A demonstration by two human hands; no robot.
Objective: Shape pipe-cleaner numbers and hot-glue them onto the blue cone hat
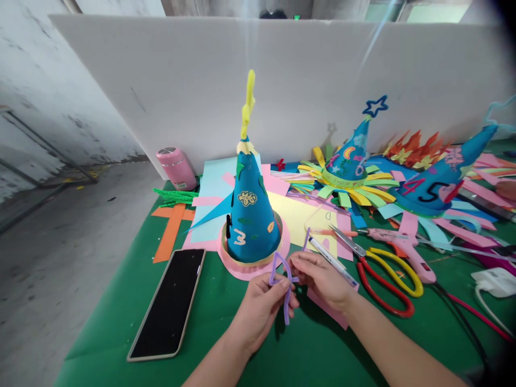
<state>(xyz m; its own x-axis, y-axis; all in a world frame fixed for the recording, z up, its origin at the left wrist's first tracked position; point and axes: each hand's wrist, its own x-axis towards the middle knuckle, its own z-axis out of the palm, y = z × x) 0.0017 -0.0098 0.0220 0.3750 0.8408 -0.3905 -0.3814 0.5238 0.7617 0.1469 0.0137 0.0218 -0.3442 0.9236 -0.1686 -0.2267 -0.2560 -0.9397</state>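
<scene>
Between my hands is a purple pipe cleaner (287, 309), bent into angular loops, with one end hanging down and another rising past my right hand. My left hand (264, 301) pinches the bent part between thumb and fingers. Close beside it, my right hand (322, 274) is closed on the same pipe cleaner, its fingertips partly hidden. Just beyond my hands stands a blue paper cone hat (252, 209) with a pink brim and a yellow fuzzy piece on its tip. A white marker pen (332, 262) lies behind my right hand.
Left of my hands lies a phone (169, 303). Red-and-yellow-handled scissors (382, 274) and a pink glue gun (407, 250) with its cord are at the right. A pink bottle (176, 168), green pipe cleaners (173, 197) and two more decorated hats (349, 156) stand or lie farther back. A white board (282, 70) rises behind.
</scene>
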